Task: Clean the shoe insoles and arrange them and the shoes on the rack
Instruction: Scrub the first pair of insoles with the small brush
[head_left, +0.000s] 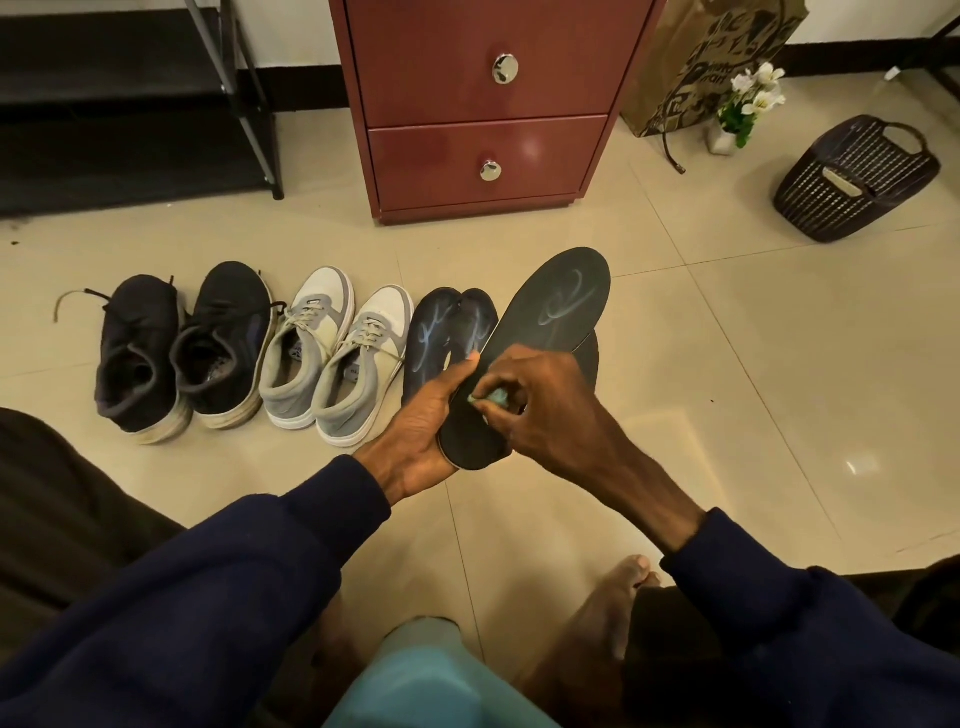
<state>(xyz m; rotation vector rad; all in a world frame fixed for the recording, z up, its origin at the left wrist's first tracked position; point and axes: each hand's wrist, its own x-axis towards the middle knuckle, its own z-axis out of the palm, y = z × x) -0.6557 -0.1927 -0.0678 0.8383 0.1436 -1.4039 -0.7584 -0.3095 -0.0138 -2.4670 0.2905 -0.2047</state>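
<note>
Four shoes (306, 358) line the floor (727, 364) before rack (130, 130) and cabinet (488, 104), insoles (431, 332) seemingly lying at their right.

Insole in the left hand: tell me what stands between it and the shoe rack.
Between the held insole and the black shoe rack lie two loose insoles, the grey-and-white sneakers and the black sneakers, all low on the floor. Carried over them, nothing visible blocks it; the red drawer cabinet stands beside the rack.
</note>
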